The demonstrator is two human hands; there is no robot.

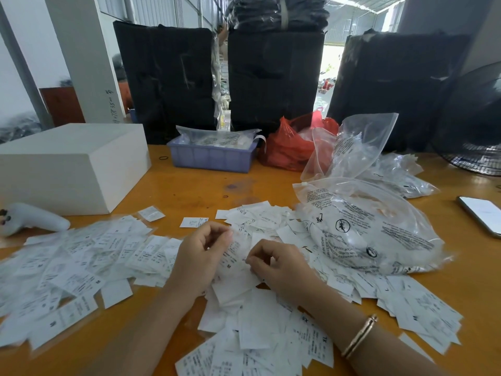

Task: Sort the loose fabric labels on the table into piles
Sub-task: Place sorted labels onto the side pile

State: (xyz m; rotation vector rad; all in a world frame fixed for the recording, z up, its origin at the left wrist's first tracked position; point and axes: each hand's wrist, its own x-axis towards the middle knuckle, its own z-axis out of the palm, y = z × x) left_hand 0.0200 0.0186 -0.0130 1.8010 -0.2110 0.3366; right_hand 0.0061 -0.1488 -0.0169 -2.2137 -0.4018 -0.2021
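Orange desk (189,185) lies strewn with white labels. Between both hands, above the middle heap (257,308), hangs one label (233,253): left hand (200,256) pinches its top edge, right hand (276,264) its lower corner. Best to pull it flat, read the size mark, then drop it on the matching left pile (81,261), clear of the plastic bag (366,229).

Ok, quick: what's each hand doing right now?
Left hand: pinching a fabric label.
Right hand: fingers curled, pinching the same label's other edge.
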